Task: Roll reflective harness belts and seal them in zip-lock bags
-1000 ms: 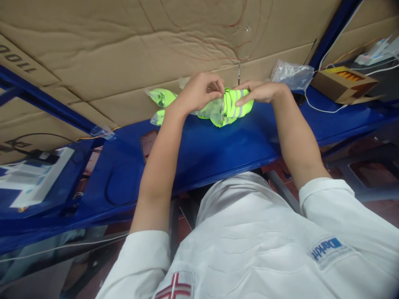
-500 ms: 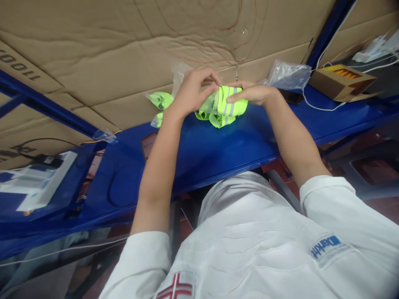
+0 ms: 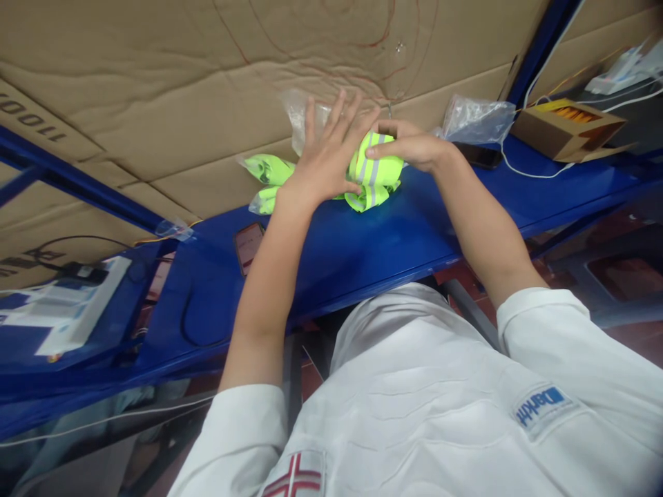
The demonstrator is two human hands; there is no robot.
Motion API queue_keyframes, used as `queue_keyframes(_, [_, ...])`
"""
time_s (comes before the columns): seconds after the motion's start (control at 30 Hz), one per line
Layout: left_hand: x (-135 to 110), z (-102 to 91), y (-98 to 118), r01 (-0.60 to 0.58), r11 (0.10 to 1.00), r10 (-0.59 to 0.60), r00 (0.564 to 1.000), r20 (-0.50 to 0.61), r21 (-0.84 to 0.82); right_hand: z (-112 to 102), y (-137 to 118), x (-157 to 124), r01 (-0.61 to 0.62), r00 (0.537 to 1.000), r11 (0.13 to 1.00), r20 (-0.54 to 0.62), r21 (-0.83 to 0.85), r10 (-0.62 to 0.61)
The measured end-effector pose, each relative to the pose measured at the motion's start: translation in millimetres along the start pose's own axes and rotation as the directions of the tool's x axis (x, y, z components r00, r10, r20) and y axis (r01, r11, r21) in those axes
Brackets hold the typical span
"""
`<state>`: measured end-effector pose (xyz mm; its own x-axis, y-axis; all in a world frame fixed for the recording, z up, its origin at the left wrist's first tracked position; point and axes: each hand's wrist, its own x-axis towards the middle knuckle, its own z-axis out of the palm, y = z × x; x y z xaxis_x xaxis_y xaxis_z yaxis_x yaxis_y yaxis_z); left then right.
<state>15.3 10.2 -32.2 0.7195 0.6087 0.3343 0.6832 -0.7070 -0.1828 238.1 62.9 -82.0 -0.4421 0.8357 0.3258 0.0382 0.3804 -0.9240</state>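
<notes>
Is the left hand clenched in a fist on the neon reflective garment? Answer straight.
No, the left hand lies open, fingers spread, against the folded neon reflective garment.

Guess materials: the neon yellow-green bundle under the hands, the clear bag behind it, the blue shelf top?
Neon yellow-green striped bundle: looks like soft fabric, matte, with grey, probably reflective bands; it folds and creases. Clear crinkled bag: thin glossy plastic film, see-through and wrinkled. Blue flat shelf top: likely painted metal, smooth, with a soft sheen.
</notes>
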Motion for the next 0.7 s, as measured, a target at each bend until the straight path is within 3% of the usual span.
queue_keyframes(0.13, [1.4,10.8,8.0,0.022,1.0,-0.022,1.0,0.0,0.008,1.2,1.8,2.5,0.037,0.999,0.998,0.016,0.041,-0.037])
queue_keyframes(0.33, [0.0,16.0,13.9,0.054,0.997,-0.054,0.998,-0.008,-0.048,4.8,5.3,5.0,0.06,0.994,0.996,-0.098,0.062,-0.054])
queue_keyframes(0.5, [-1.1,4.5,14.1,-0.025,0.998,0.027,0.998,-0.051,0.054,2.6,3.5,1.8,0.052,0.999,0.987,-0.011,0.154,-0.051])
queue_keyframes(0.7, [0.8,-5.2,16.9,-0.064,0.998,0.064,0.997,-0.043,0.0,-8.7,8.8,-0.2,-0.001,0.998,0.961,0.057,0.276,-0.015])
